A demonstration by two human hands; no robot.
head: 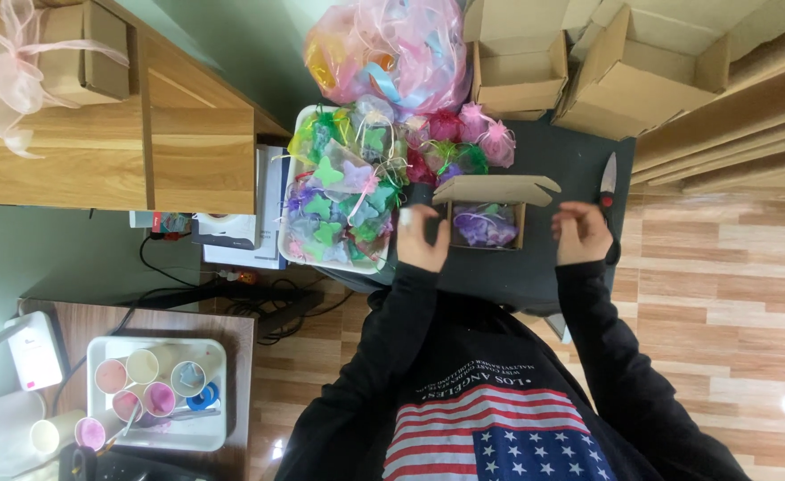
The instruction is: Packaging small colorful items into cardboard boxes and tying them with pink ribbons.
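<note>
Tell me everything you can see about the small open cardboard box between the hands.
The small brown cardboard box sits on the dark tabletop, its lid flap folded open away from the person. Inside lies a purple organza pouch with a hint of green. The left hand is at its left side; whether it touches is unclear. The right hand is apart.

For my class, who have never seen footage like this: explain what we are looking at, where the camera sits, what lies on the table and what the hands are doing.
This is one picture from a camera worn on a person's head, looking straight down, so the body shows at the bottom. There is no machine, only two bare hands. The left hand rests at the side of a small open cardboard box on a dark table; the box holds a purple gauze pouch. The right hand hovers beside the box, its grip apparently empty. A white tray of colourful pouches lies to the left, empty boxes behind, and a knife to the right.
</note>
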